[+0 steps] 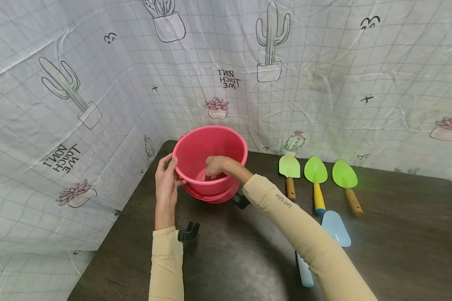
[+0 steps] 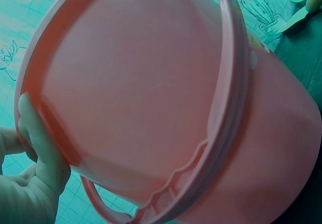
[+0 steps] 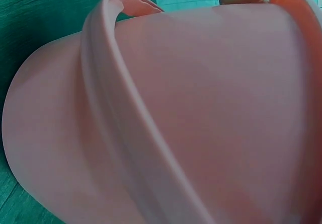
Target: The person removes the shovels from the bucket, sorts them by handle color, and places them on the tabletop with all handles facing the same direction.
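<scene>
A red plastic bucket (image 1: 196, 146) sits tilted inside a second pink bucket (image 1: 215, 198), its mouth turned toward me. My left hand (image 1: 166, 179) grips the inner bucket's rim at the left, thumb over the edge and fingers outside, as the left wrist view shows with the hand (image 2: 37, 166) at the lip. My right hand (image 1: 216, 164) reaches over the near rim into the inner bucket, its fingers pointing down by a small red and white patch. Those fingertips are hidden, and I cannot tell what they hold. In the right wrist view the outer bucket's rim (image 3: 126, 108) rings the inner wall.
Three green-bladed trowels, one by the wall (image 1: 289, 166), one yellow-handled (image 1: 318, 198) and one wood-handled (image 1: 344, 174), lie to the right. A light blue blade (image 1: 336, 228) and light blue handle (image 1: 305, 274) flank my right sleeve. A patterned curtain (image 1: 324, 83) hangs behind the dark table (image 1: 226, 255).
</scene>
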Demonstrator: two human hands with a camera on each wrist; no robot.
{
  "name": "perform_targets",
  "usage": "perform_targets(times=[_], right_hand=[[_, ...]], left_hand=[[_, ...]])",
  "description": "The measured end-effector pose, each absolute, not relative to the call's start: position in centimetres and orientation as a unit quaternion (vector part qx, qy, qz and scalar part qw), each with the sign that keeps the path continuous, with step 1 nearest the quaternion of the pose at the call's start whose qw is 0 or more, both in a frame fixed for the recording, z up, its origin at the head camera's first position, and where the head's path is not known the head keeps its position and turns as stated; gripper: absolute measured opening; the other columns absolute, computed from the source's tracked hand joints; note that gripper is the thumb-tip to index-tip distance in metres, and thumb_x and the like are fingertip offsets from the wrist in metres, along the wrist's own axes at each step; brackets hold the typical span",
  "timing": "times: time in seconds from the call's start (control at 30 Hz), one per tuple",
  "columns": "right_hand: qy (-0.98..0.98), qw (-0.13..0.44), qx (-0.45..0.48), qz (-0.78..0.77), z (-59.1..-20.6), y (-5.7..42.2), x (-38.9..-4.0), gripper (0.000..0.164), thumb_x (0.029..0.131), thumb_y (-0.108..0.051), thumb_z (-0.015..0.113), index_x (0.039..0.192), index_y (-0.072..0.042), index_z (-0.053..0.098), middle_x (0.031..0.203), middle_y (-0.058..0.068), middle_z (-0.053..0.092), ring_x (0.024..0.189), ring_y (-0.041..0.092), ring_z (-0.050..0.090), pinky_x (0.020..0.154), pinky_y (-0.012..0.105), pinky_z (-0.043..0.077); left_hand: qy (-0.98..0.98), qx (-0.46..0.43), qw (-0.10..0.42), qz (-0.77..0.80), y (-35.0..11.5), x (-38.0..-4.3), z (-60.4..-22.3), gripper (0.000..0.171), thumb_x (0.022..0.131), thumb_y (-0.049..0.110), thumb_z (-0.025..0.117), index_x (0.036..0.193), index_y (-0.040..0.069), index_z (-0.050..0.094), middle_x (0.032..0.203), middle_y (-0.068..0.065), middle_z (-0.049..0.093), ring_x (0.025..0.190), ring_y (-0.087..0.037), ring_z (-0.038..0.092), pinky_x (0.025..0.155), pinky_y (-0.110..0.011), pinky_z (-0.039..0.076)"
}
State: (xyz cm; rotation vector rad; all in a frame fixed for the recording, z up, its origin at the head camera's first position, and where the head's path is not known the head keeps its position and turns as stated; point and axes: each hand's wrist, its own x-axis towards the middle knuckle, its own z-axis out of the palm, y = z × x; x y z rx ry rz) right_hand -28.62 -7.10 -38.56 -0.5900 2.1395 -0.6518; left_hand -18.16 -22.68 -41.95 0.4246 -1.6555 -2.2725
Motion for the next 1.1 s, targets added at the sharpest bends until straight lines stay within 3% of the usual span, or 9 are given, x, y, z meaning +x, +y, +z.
perform_targets(times=[0.13, 0.37, 0.6, 0.77, 0.93, 1.1], right_hand=[[0.858, 0.392, -0.221, -0.247, -39.4, -7.4, -29.2, 0.028, 0.089, -0.014, 0.076, 0.077, -0.008, 0.051, 0.064, 0.001, 0.043, 0.055, 0.014, 0.042, 0.056, 0.026, 0.037], [0.876, 0.358, -0.206, -0.249, -43.6, -8.2, -32.5, 0.029, 0.079, -0.015, 0.081, 0.067, -0.011, 0.054, 0.057, 0.0, 0.045, 0.049, 0.013, 0.046, 0.052, 0.026, 0.043], [0.866, 0.362, -0.188, -0.289, -39.8, -7.1, -30.1, 0.031, 0.079, -0.012, 0.082, 0.077, -0.006, 0.051, 0.061, 0.005, 0.042, 0.053, 0.015, 0.044, 0.055, 0.026, 0.041], [0.87, 0.342, -0.165, -0.316, -37.3, -6.2, -28.2, 0.027, 0.089, -0.011, 0.076, 0.089, -0.005, 0.05, 0.066, 0.003, 0.042, 0.055, 0.013, 0.04, 0.058, 0.023, 0.039], [0.867, 0.328, -0.143, -0.347, -36.9, -5.8, -27.9, 0.022, 0.096, -0.007, 0.068, 0.086, -0.006, 0.048, 0.074, 0.004, 0.047, 0.059, 0.012, 0.043, 0.06, 0.022, 0.039], [0.857, 0.323, -0.13, -0.381, -37.0, -5.6, -28.0, 0.026, 0.091, 0.002, 0.059, 0.076, -0.008, 0.041, 0.068, 0.002, 0.04, 0.054, 0.011, 0.035, 0.057, 0.022, 0.035]], left_hand=[[-0.577, 0.146, 0.146, -0.79, -22.8, -18.2, -42.0, 0.042, 0.108, 0.023, 0.057, 0.146, 0.007, 0.049, 0.08, -0.003, 0.067, 0.051, -0.007, 0.06, 0.049, -0.018, 0.052], [-0.584, 0.15, 0.15, -0.784, -22.7, -18.2, -41.8, 0.041, 0.108, 0.024, 0.058, 0.145, 0.008, 0.05, 0.081, -0.004, 0.066, 0.052, -0.008, 0.058, 0.05, -0.019, 0.052], [-0.582, 0.152, 0.15, -0.785, -22.7, -18.2, -41.7, 0.04, 0.108, 0.024, 0.058, 0.144, 0.007, 0.05, 0.078, -0.001, 0.066, 0.051, -0.007, 0.059, 0.049, -0.019, 0.052], [-0.578, 0.156, 0.148, -0.787, -22.7, -18.2, -41.8, 0.04, 0.108, 0.024, 0.058, 0.144, 0.008, 0.05, 0.074, -0.001, 0.065, 0.05, -0.008, 0.058, 0.049, -0.019, 0.052], [-0.58, 0.156, 0.147, -0.786, -22.6, -18.1, -42.0, 0.04, 0.108, 0.025, 0.058, 0.144, 0.009, 0.05, 0.074, -0.001, 0.065, 0.05, -0.008, 0.059, 0.049, -0.019, 0.052], [-0.58, 0.152, 0.15, -0.786, -22.6, -18.1, -42.0, 0.041, 0.108, 0.025, 0.058, 0.145, 0.008, 0.05, 0.076, -0.002, 0.066, 0.051, -0.008, 0.059, 0.05, -0.019, 0.052]])
